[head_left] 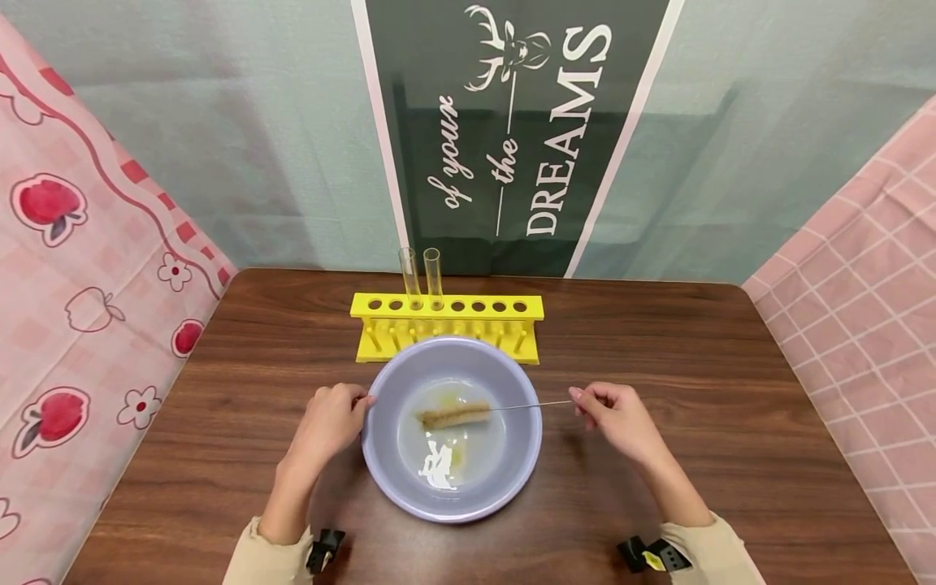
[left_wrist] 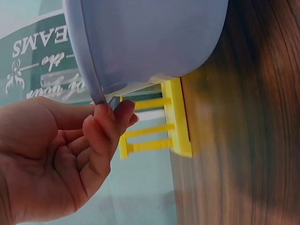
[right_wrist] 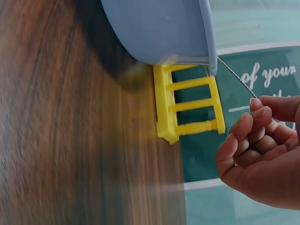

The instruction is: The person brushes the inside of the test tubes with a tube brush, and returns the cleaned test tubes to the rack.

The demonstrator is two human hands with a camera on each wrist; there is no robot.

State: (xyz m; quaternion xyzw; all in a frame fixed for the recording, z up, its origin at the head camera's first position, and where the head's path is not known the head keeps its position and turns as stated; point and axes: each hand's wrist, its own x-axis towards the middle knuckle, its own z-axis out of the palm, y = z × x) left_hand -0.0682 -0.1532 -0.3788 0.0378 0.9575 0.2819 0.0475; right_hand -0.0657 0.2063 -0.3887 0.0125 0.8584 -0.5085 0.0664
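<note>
A lavender plastic basin [head_left: 385,455] on the table holds shallow, shiny liquid with yellowish patches. My left hand [head_left: 329,424] pinches its rim at the left side, thumb and fingers on either side of the edge in the left wrist view. Inside the basin lies the tan bristle head of a test tube brush [head_left: 455,416]. Its thin twisted-wire handle [right_wrist: 236,77] crosses over the right rim. Beyond that rim, my right hand [head_left: 620,421] pinches the end of the wire between thumb and fingertips, the other fingers curled in.
Right behind the basin stands a yellow test tube rack [head_left: 475,313] with a row of holes and pegs. Two clear glass test tubes [head_left: 433,272] stand upright in it. The brown wooden table [head_left: 658,349] is bordered by printed cloths [head_left: 292,162] at the back and sides.
</note>
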